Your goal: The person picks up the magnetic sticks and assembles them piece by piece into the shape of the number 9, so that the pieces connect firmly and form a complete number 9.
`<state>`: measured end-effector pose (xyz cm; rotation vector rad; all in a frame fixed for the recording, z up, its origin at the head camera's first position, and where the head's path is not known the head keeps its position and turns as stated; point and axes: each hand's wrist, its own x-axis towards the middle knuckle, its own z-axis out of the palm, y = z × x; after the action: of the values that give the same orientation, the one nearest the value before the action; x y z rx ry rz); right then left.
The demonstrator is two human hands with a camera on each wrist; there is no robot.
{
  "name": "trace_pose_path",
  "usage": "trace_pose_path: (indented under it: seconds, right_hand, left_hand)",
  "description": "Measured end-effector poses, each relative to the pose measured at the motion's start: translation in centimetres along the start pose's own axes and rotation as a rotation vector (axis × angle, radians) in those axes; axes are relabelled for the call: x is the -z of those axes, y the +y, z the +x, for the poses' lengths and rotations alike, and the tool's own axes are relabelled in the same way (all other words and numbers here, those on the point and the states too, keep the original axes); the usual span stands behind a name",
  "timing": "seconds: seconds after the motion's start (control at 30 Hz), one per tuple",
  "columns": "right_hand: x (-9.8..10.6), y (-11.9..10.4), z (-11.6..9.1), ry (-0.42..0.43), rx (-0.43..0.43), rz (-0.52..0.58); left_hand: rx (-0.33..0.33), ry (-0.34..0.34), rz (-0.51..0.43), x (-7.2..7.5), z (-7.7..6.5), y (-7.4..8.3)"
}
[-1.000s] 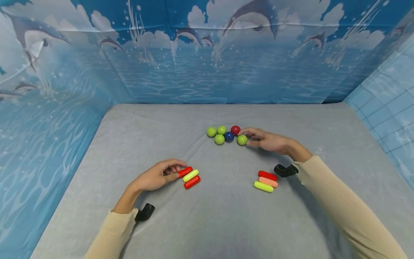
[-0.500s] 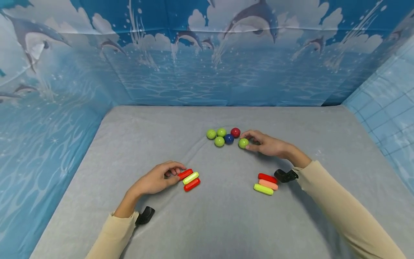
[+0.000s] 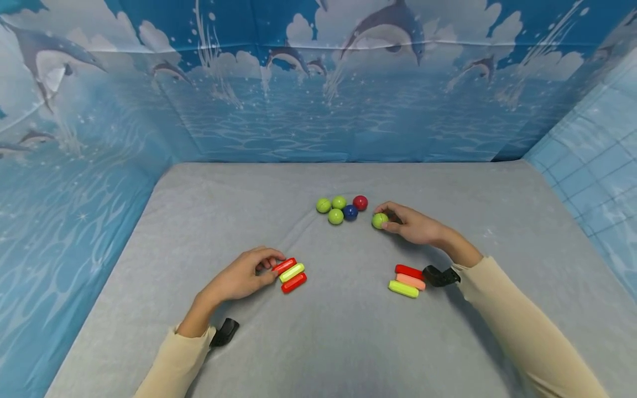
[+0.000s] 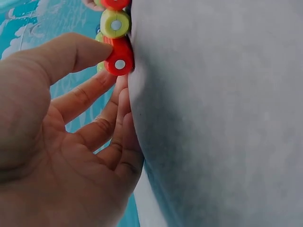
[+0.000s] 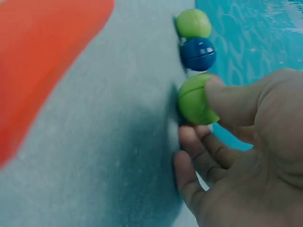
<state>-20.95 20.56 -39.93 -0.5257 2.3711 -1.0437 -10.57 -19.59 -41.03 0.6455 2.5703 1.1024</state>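
In the head view my right hand (image 3: 411, 223) holds a green ball (image 3: 380, 221) between thumb and fingers, on the grey cloth. The right wrist view shows the thumb over this ball (image 5: 196, 99). To its left sit a red ball (image 3: 360, 203), a dark blue ball (image 3: 350, 213) and several green balls (image 3: 335, 216). My left hand (image 3: 244, 273) pinches the near end of a red bar (image 3: 285, 266), thumb on one side and index finger on the other. Beside that bar lie a yellow-green bar (image 3: 292, 272) and a second red bar (image 3: 294, 283).
Under my right forearm's left side lie a red bar (image 3: 410, 271), an orange bar (image 3: 410, 281) and a yellow-green bar (image 3: 403, 289), side by side. A blue dolphin-print curtain (image 3: 308, 121) hangs behind the grey cloth-covered table (image 3: 343, 342) and along its sides.
My right hand has drawn the green ball to the right and slightly nearer, away from the red and blue balls. The left hand and the bars have hardly moved.
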Motion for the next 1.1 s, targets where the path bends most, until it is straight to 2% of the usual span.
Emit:
trace_pose_path:
  seconds: [0.2, 0.47, 0.83, 1.1]
  right_hand:
    - [-0.4, -0.6, -1.4, 0.036, 0.021, -0.016]
    - [-1.7, -1.5, -2.7, 0.07, 0.16, -0.061]
    - [-2.9, -2.3, -3.0, 0.08, 0.191, -0.121]
    - [-4.0, -2.6, -2.8, 0.122, 0.213, -0.151]
  left_hand:
    - [-0.007, 0.009, 0.017, 0.0, 0.0, 0.3]
    - [0.008, 0.007, 0.024, 0.0, 0.0, 0.4]
    - [0.003, 0.043, 0.046, -0.3, -0.1, 0.5]
    - [-0.001, 0.087, 0.186, -0.4, 0.4, 0.7]
